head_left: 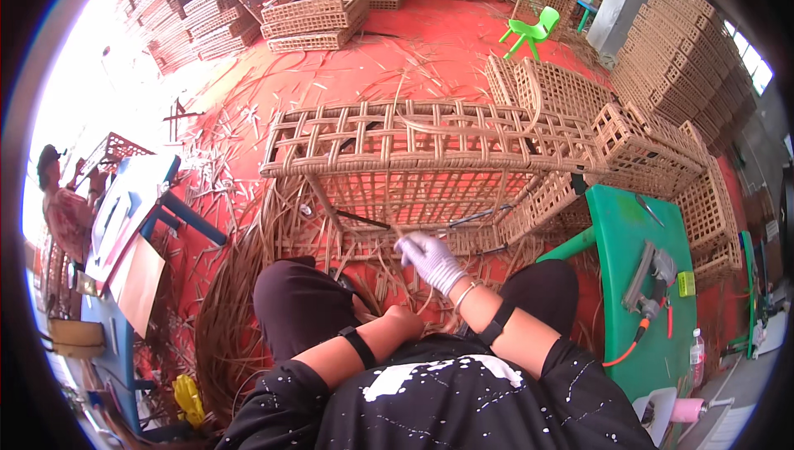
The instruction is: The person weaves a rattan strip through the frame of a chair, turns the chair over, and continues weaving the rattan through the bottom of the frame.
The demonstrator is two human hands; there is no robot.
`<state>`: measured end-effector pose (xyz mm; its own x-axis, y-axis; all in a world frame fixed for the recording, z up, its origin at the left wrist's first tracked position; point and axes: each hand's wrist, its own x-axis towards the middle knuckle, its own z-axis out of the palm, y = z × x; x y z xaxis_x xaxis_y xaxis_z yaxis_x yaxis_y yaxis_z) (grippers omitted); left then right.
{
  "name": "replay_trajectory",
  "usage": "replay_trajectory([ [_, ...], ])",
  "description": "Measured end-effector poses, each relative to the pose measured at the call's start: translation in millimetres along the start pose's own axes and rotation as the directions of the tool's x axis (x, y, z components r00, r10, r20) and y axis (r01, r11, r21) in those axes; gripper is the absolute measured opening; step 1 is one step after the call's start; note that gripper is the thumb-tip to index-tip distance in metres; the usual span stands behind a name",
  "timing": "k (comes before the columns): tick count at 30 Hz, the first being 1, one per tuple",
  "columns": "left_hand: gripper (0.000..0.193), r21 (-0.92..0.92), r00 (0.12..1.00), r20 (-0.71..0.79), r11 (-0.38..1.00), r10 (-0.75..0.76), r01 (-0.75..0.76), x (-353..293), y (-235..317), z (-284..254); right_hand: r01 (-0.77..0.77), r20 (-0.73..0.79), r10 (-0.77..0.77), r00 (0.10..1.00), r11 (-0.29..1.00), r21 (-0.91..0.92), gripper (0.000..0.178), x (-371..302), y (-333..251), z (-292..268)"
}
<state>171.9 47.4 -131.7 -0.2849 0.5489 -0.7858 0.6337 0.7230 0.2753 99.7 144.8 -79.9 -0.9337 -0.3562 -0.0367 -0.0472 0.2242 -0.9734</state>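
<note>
Weaving on a large rattan crate [430, 148] looks well advanced but unfinished. The crate lies on its side on the red floor [430, 45], open mouth facing the seated person, just beyond their knees. Its upper panel and back grid are fully latticed with strips; the lower front edge near the hands looks looser, with stray ends sticking out, so that part seems left to do. The right hand [430, 260], in a pale glove, is closed around a thin rattan strip [397, 235] at the crate's lower rim, pinching it. The left hand [403, 318] sits low between the knees, bare, fingers curled; whether it grips anything cannot be told, since it is partly hidden by the strips. A big pile of loose rattan strips [240, 301] fans out at the person's left, so material remains. A green table [653, 284] at the right carries a staple gun [649, 276] lying unused. Finished crates in stacks [686, 45] stand farther back. Another person [66, 202] works at far left.
</note>
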Motion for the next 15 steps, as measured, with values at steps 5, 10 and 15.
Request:
replay_trajectory([
  [5, 0.053, -0.08, 0.92, -0.356, 0.986, -0.163, 0.143, -31.9, -26.6, -23.3, -0.072, 0.328, 0.247, 0.912, 0.883, -0.464, 0.027, -28.0, 13.7, -13.6],
  [10, 0.042, -0.596, 0.801, -0.278, 0.749, -0.53, 0.288, -32.5, -74.2, -33.4, 0.179, 0.382, 0.714, 0.587, 0.345, -0.921, 0.033, -49.0, 79.4, -43.1],
  [15, 0.048, -0.625, 0.734, -0.546, -0.386, -0.404, -0.678, -58.4, -101.7, -78.6, 0.28, 0.798, 0.576, 0.178, 0.748, -0.602, 0.031, -57.9, 50.1, -10.9],
])
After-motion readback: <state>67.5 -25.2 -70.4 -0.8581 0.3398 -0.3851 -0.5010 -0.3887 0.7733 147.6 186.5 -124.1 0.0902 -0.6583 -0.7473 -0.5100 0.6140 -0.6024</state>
